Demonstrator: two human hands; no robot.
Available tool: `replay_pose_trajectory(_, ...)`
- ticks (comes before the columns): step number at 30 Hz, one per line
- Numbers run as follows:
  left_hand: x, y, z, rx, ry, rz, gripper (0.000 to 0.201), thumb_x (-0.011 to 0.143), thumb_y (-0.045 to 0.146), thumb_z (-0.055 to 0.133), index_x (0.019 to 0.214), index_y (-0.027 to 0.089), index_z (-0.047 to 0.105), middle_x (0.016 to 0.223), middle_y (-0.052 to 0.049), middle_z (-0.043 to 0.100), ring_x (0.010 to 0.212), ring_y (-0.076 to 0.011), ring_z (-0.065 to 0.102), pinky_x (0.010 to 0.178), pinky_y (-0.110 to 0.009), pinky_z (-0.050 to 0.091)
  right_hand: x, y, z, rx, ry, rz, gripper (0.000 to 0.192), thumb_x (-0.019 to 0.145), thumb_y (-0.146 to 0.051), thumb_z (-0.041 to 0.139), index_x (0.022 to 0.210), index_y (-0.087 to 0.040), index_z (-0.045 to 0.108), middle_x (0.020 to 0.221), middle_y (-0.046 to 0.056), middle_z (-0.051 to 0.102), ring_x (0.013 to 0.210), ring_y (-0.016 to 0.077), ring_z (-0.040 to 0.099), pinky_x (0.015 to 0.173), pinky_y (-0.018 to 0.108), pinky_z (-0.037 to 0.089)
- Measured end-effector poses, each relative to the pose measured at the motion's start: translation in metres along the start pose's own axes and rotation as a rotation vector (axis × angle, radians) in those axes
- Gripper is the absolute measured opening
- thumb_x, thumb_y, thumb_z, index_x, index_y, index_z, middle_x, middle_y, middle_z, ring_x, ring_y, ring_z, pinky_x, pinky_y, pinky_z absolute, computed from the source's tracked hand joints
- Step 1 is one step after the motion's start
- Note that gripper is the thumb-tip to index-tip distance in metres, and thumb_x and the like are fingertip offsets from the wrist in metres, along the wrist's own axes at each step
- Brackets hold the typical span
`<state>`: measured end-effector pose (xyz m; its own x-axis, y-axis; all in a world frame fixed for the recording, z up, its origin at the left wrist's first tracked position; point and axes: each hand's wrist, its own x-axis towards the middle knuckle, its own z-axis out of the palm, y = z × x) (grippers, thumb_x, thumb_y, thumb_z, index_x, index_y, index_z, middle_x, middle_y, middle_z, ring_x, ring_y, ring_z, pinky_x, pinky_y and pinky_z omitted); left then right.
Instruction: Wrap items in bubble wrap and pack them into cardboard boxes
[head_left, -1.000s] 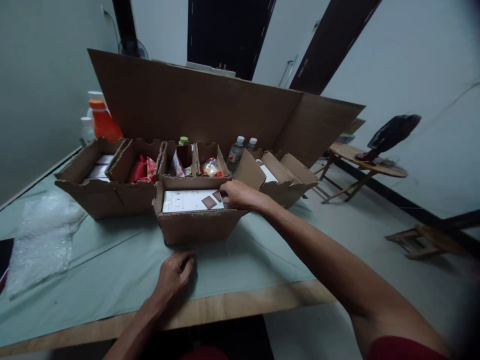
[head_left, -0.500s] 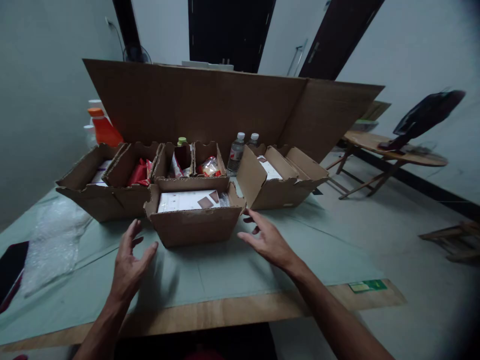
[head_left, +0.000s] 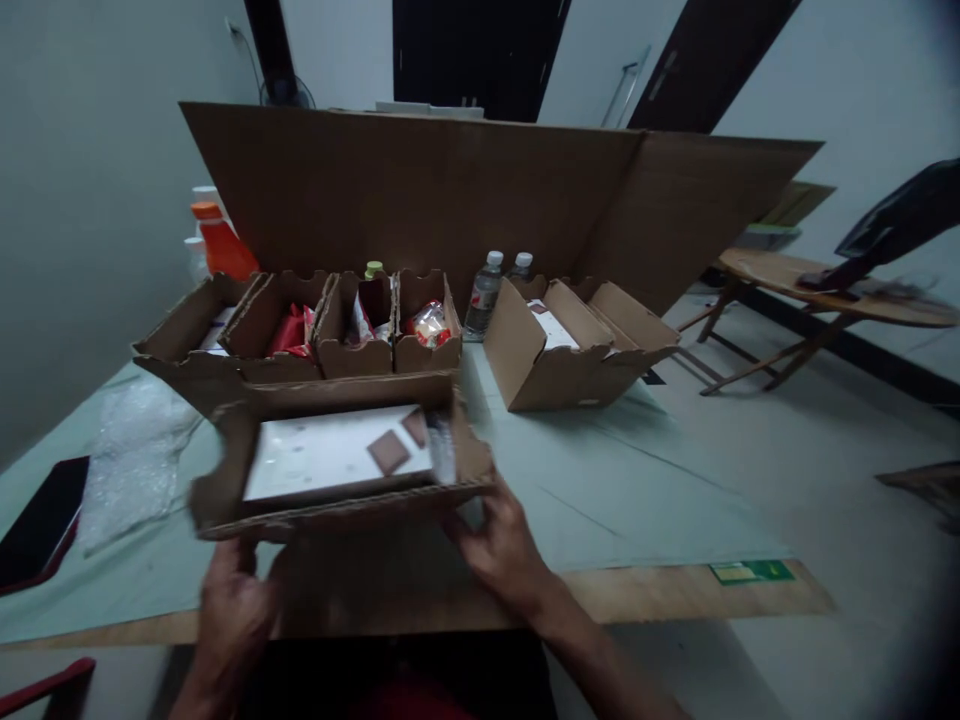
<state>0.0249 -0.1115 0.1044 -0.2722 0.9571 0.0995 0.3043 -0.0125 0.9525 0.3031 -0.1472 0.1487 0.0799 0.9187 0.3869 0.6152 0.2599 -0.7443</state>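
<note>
Left hand [head_left: 236, 600], right hand [head_left: 506, 545] now hold cardboard box [head_left: 345, 395], lifted closer.

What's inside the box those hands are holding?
The box holds a white carton with brown patches, and clear, plastic-looking material at its right end. Anything beneath is covered.

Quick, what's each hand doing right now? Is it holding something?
Left hand: holding the cardboard box near its left end, partly hidden by it.
Right hand: holding the same box near its right end.
</note>
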Motion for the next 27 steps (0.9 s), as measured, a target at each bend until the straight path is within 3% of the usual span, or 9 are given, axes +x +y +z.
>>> replay_pose_trajectory(2, 0.011, 0.009, -0.013, 0.050, 0.139, -0.029, 0.056, 0.065, 0.057, 0.080, 0.102, 0.019, 0.064, 0.099, -0.007, 0.071, 0.092, -0.0279, 0.067, 0.086, -0.041, 0.054, 0.025, -0.016, 0.011, 0.036, -0.054, -0.079, 0.047, 0.085, -0.029, 0.065, 0.131, -0.022, 0.061, 0.136, 0.013, 0.062, 0.125, 0.0314, 0.056, 0.105, 0.046, 0.048)
replay_pose_trajectory(4, 0.022, 0.022, -0.007, -0.003, 0.172, 0.032, 0.058, 0.065, 0.055, 0.079, 0.106, 0.017, 0.062, 0.099, -0.007, 0.070, 0.091, -0.0266, 0.066, 0.085, -0.040, 0.054, 0.049, -0.021, 0.009, 0.047, -0.051, -0.075, 0.050, 0.082, -0.032, 0.068, 0.130, -0.019, 0.061, 0.129, 0.014, 0.065, 0.118, 0.0315, 0.059, 0.101, 0.046, 0.050)
replay_pose_trajectory(6, 0.022, 0.034, 0.015, -0.079, 0.068, 0.131, 0.057, 0.071, 0.051, 0.076, 0.113, 0.016, 0.060, 0.102, -0.008, 0.070, 0.094, -0.0252, 0.066, 0.089, -0.039, 0.053, 0.058, -0.014, -0.009, 0.027, -0.014, 0.002, 0.041, 0.081, -0.036, 0.069, 0.117, -0.017, 0.067, 0.115, 0.014, 0.070, 0.105, 0.0305, 0.064, 0.093, 0.044, 0.054)
replay_pose_trajectory(9, -0.004, 0.042, 0.053, -0.084, -0.176, 0.241, 0.053, 0.081, 0.042, 0.069, 0.125, 0.016, 0.057, 0.119, -0.012, 0.067, 0.113, -0.0273, 0.063, 0.102, -0.040, 0.049, 0.036, 0.018, -0.053, -0.046, 0.076, 0.133, 0.027, 0.079, -0.040, 0.070, 0.093, -0.018, 0.070, 0.097, 0.011, 0.073, 0.090, 0.0286, 0.067, 0.084, 0.042, 0.055)
replay_pose_trajectory(12, -0.044, 0.035, 0.075, -0.065, -0.384, 0.266, 0.055, 0.085, 0.034, 0.064, 0.136, 0.017, 0.053, 0.126, -0.014, 0.064, 0.122, -0.0296, 0.060, 0.107, -0.044, 0.047, 0.000, 0.052, -0.092, -0.070, 0.117, 0.257, 0.030, 0.075, -0.039, 0.073, 0.097, -0.019, 0.070, 0.101, 0.011, 0.075, 0.097, 0.0309, 0.069, 0.087, 0.043, 0.055)
replay_pose_trajectory(14, -0.064, 0.023, 0.079, -0.061, -0.462, 0.253, 0.061, 0.087, 0.031, 0.063, 0.144, 0.018, 0.047, 0.131, -0.015, 0.062, 0.125, -0.0306, 0.059, 0.109, -0.047, 0.047, -0.016, 0.068, -0.101, -0.039, 0.117, 0.301, 0.038, 0.073, -0.040, 0.077, 0.104, -0.019, 0.068, 0.108, 0.011, 0.075, 0.104, 0.0321, 0.068, 0.092, 0.045, 0.053)
replay_pose_trajectory(20, -0.082, -0.006, 0.082, -0.047, -0.486, 0.334, 0.076, 0.092, 0.028, 0.060, 0.159, 0.027, 0.023, 0.158, -0.015, 0.039, 0.142, -0.0326, 0.046, 0.110, -0.049, 0.048, 0.001, 0.102, -0.087, 0.208, 0.099, 0.224, 0.044, 0.074, -0.042, 0.079, 0.110, -0.022, 0.062, 0.108, 0.007, 0.072, 0.101, 0.0258, 0.068, 0.094, 0.041, 0.055)
replay_pose_trajectory(27, -0.100, 0.003, 0.098, -0.043, -0.583, 0.452, 0.077, 0.095, 0.025, 0.055, 0.161, 0.035, 0.017, 0.170, -0.010, 0.016, 0.153, -0.0336, 0.028, 0.110, -0.048, 0.049, 0.040, 0.134, -0.065, 0.272, 0.269, 0.121, 0.072, 0.078, -0.049, 0.077, 0.139, -0.023, 0.051, 0.141, 0.014, 0.060, 0.128, 0.0298, 0.058, 0.106, 0.047, 0.048)
